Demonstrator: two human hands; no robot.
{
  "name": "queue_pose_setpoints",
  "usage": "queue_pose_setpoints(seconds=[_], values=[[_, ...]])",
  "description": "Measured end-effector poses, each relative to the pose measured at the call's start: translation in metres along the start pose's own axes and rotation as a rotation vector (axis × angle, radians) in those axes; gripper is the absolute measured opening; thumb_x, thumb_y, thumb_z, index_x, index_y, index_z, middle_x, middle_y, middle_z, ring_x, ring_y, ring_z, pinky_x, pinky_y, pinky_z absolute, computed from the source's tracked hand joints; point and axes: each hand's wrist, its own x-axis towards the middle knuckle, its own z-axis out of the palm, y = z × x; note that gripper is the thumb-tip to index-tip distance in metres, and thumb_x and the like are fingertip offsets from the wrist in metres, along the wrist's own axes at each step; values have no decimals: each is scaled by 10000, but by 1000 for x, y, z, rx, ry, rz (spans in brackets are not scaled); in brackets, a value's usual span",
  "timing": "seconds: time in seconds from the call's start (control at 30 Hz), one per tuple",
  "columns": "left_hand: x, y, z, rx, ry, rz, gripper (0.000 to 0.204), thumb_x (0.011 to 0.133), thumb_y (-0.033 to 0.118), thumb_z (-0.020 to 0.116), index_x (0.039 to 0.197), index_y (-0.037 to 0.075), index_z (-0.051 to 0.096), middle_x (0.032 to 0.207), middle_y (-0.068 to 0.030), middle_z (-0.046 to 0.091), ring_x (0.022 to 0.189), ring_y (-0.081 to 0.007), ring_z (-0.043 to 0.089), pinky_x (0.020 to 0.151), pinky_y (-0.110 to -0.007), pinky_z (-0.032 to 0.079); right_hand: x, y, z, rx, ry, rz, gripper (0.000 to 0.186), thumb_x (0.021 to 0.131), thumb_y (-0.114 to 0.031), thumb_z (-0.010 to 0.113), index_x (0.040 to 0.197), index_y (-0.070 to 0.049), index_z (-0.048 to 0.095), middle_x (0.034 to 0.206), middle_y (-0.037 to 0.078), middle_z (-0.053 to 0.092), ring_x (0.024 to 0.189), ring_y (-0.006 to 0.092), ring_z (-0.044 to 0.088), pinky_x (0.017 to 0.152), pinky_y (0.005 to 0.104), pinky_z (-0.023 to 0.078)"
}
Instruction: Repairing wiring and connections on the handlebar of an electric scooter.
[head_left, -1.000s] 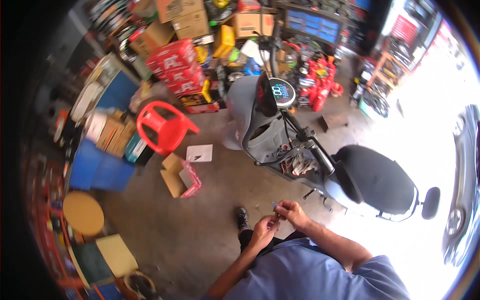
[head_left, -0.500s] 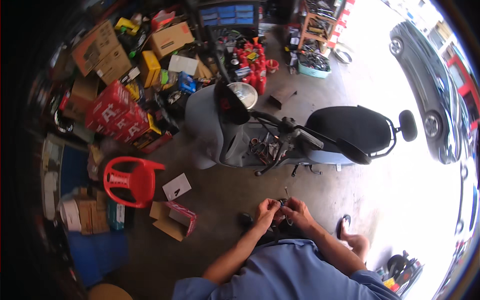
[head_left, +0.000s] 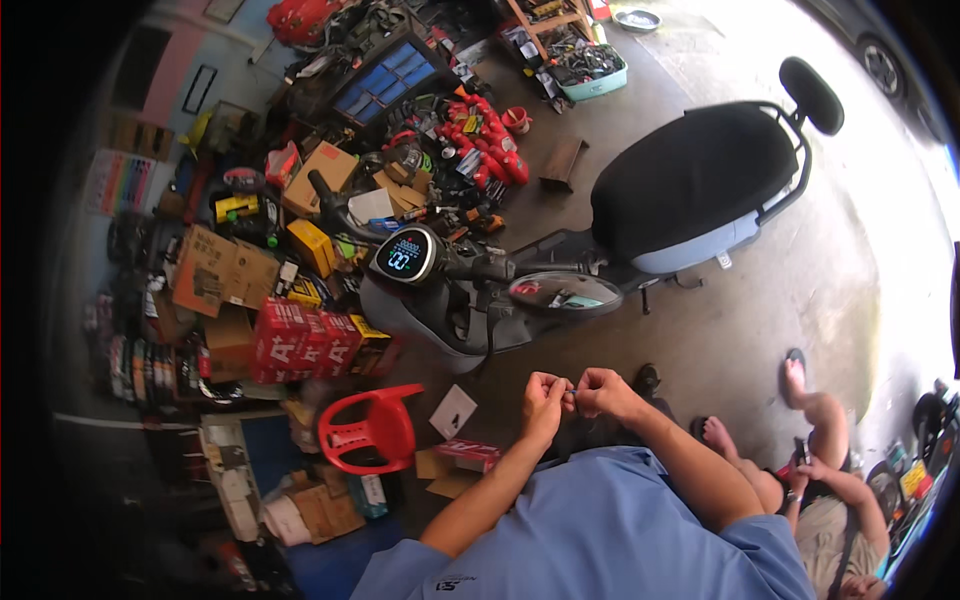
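Note:
Both my hands meet in front of my chest, fingertips almost touching. My left hand (head_left: 544, 402) is closed in a pinch on a small dark bluish piece (head_left: 571, 391), too small to name. The other side of the piece is pinched by my right hand (head_left: 608, 393), thumb and fingers pressed together. Beyond my hands stands a grey-blue scooter (head_left: 690, 255) with a black seat (head_left: 690, 170). Its lit round display (head_left: 403, 255) and a mirror (head_left: 565, 291) are on the side nearest me.
A red plastic chair (head_left: 372, 430) stands at left beside a cardboard box (head_left: 450, 470). Boxes and red bottles (head_left: 495, 140) are heaped behind the scooter. At lower right a seated person (head_left: 835, 490) holds a phone-like object. A turquoise bin (head_left: 600, 85) of parts sits at the back.
My view has turned, so the scooter's display and handlebar and the seated person's upper body now show. My hands stay pinched together; the thin loop seen by them earlier no longer shows.

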Motion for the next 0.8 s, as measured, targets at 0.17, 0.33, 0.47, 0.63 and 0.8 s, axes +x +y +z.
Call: queue_pose_setpoints(seconds=[0.17,0.33,0.47,0.63,0.8], values=[[19,-1,20,130,78,-38,93,943,79,520,953,22,447,854,-93,594,641,-110,559,559,-232,496,10,22,-18,295,82,-11,162,848,-169,666,800,-40,579,664,5,580,564,62,536,510,215,448],[36,-4,26,191,62,-65,107,947,98,529,967,24,454,876,-94,586,658,-117,557,593,-246,498,29,41,-29,314,128,-44,136,822,-142,657,807,-15,609,664,18,600,562,69,552,494,226,457],[55,-6,22,174,78,-84,117,958,129,525,972,38,453,884,-80,578,677,-108,539,606,-240,485,48,51,-31,271,136,-77,153,809,-152,636,798,-3,602,657,40,629,535,82,601,499,242,485],[82,-22,12,334,65,-18,105,973,133,497,968,46,439,858,-71,565,669,-99,504,588,-227,449,75,70,-23,466,161,-150,138,817,-132,603,760,-12,569,639,52,626,529,102,624,492,252,491],[101,-30,-6,445,36,33,96,992,143,455,989,52,427,852,-72,557,672,-96,484,588,-227,429,100,89,-4,616,231,-197,101,863,-88,562,804,-7,575,655,45,632,528,101,616,489,263,488]])
